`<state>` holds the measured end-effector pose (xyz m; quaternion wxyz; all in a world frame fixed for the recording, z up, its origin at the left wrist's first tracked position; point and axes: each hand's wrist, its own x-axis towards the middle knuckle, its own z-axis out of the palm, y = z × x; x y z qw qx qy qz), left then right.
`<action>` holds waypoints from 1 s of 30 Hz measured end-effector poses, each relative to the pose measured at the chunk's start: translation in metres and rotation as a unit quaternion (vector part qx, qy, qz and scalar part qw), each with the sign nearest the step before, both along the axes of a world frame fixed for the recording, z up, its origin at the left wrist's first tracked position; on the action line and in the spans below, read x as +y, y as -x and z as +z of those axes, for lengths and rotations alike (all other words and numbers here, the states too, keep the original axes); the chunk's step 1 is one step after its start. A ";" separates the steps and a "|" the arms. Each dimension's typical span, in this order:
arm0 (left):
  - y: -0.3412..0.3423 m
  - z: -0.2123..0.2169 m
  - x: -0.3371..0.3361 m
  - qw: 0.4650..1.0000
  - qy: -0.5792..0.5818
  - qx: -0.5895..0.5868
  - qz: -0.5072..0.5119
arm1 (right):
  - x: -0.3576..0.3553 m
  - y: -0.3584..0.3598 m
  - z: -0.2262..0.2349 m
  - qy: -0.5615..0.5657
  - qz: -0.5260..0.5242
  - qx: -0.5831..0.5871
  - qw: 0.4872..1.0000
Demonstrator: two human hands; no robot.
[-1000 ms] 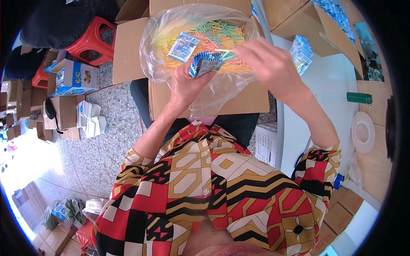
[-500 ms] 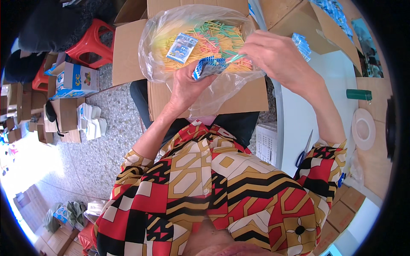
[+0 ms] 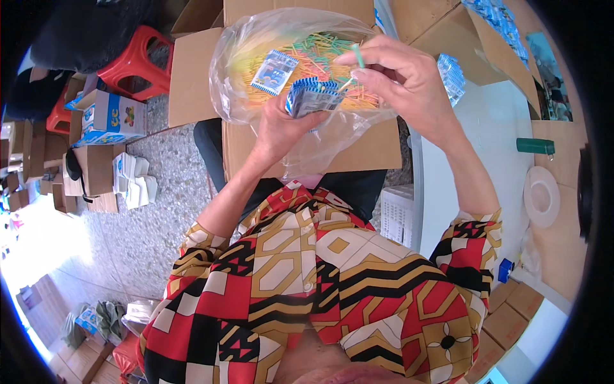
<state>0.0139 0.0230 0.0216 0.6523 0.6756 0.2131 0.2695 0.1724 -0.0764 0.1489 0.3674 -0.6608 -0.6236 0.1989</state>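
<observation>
My left hand [image 3: 276,131] is closed around a stack of small blue-and-white packets [image 3: 313,99], fanned at the top edge. My right hand [image 3: 416,86] is beside it with bent fingers, a short green stick [image 3: 357,56] upright between them. From its thumb tip, a thin pale yellow stick [image 3: 346,84] slants down to the packets' right edge. Below both hands lies a heap of yellow, green and pink sticks [image 3: 326,45] in a clear plastic bag [image 3: 224,80] lining a cardboard box [image 3: 374,144]. A single packet [image 3: 274,72] rests on the heap, left of the stack.
A white tabletop [image 3: 473,160] runs along my right, with more blue packets [image 3: 451,78] near its far end. A green cylinder [image 3: 535,146] and a round pale disc [image 3: 542,197] lie farther right. On the left are a red stool [image 3: 137,67] and several cartons [image 3: 112,118].
My right hand has moved left toward the packets and turned. The green sticks it pinched low have given way to one upright green stick and a yellow one. My left hand stays nearly in place.
</observation>
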 end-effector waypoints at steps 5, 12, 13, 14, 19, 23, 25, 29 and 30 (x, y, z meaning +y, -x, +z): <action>-0.001 0.002 -0.002 1.000 0.009 0.002 0.000 | -0.001 0.006 -0.029 -0.018 -0.048 0.188 0.981; -0.001 0.004 -0.003 1.000 0.013 0.004 -0.006 | 0.003 0.007 -0.050 -0.083 -0.081 0.153 0.981; -0.001 0.004 -0.004 1.000 0.012 0.004 -0.007 | 0.003 0.008 -0.053 -0.083 -0.082 0.153 0.981; -0.001 0.004 -0.005 1.000 0.028 -0.006 -0.010 | 0.003 0.010 -0.055 -0.062 -0.082 0.158 0.982; -0.001 0.004 -0.004 0.998 0.059 -0.014 -0.021 | 0.004 0.013 -0.056 -0.043 -0.074 0.188 0.978; -0.002 0.006 -0.005 0.995 0.095 -0.033 -0.021 | 0.002 -0.004 -0.061 -0.099 -0.031 0.125 0.987; -0.003 0.006 -0.005 0.995 0.091 -0.033 -0.027 | 0.001 -0.006 -0.063 -0.099 -0.002 0.084 0.992; -0.003 0.007 -0.006 0.994 0.100 -0.021 -0.029 | 0.000 0.011 -0.061 -0.106 0.014 0.072 0.992; -0.004 0.009 -0.006 0.994 0.106 -0.019 -0.024 | -0.002 0.015 -0.058 -0.076 -0.016 0.227 0.971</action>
